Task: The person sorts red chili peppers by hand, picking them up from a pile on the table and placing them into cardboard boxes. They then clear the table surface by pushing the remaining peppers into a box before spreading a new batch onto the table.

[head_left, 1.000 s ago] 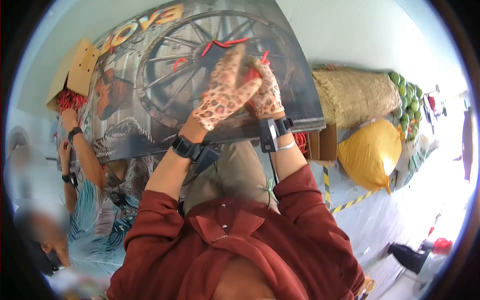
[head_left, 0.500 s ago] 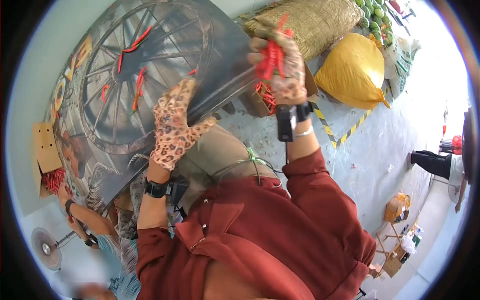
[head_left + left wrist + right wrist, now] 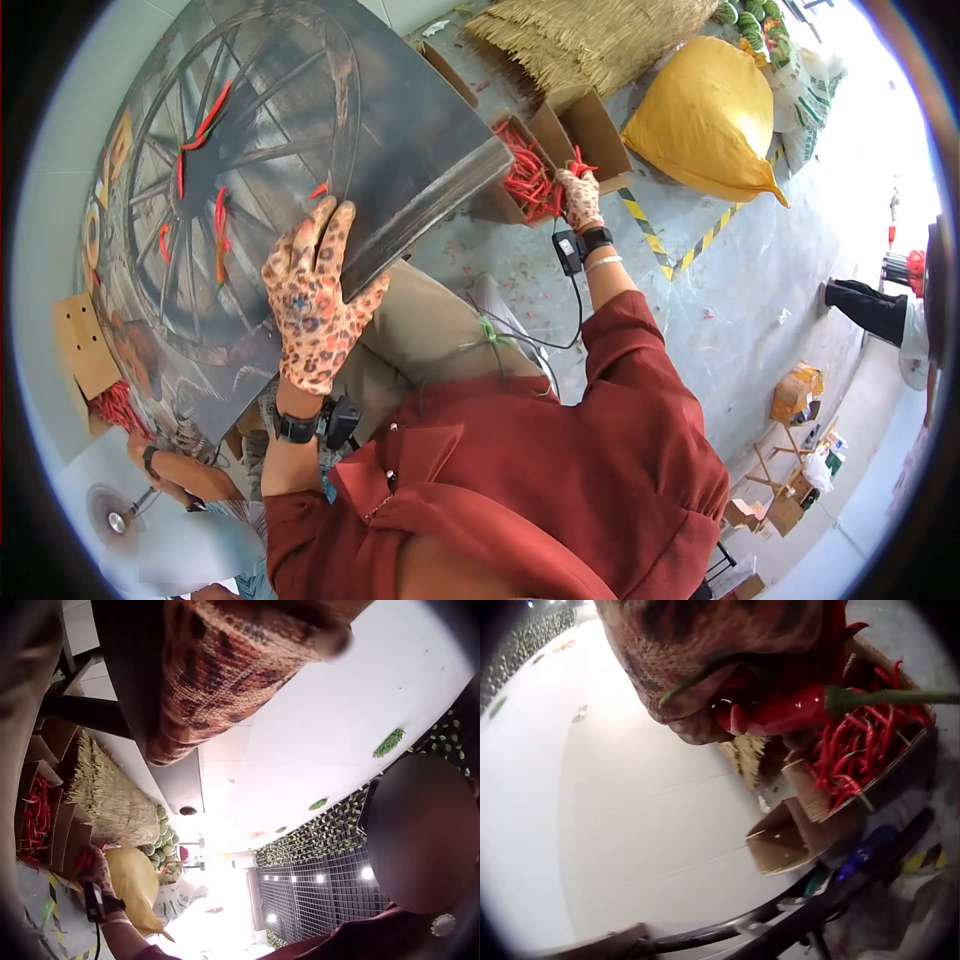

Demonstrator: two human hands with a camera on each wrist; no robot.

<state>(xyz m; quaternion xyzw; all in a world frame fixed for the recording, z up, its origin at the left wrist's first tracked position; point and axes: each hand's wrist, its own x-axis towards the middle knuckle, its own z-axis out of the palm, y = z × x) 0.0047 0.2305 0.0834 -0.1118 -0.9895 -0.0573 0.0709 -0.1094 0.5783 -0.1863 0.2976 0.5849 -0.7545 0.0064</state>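
Observation:
My right hand [image 3: 581, 198], in a spotted glove, grips several red chilies [image 3: 577, 165] beside a cardboard box [image 3: 552, 151] of chilies near the floor. In the right wrist view the curled fingers of the hand [image 3: 712, 645] hold red chilies [image 3: 795, 710] with green stems, and the filled box [image 3: 900, 761] lies beyond. My gloved left hand [image 3: 314, 310] rests on the edge of the dark table [image 3: 400, 110] with its fingers spread. Near its fingertips lies a short red chili [image 3: 319, 190]. More chilies [image 3: 221, 235] are scattered on the wheel print.
A yellow sack [image 3: 700, 115] and a straw bundle [image 3: 590, 40] stand past the boxes. Striped tape [image 3: 645, 235] marks the floor. Another person's arm [image 3: 190, 473] reaches toward a chili box [image 3: 85, 345] at the table's far left. A person in dark trousers [image 3: 868, 312] is at the right.
The head view has turned toward the boxes. My hands have parted; the right hand has moved off the table and down beside the chili box, carrying chilies. The left hand has come to the table edge.

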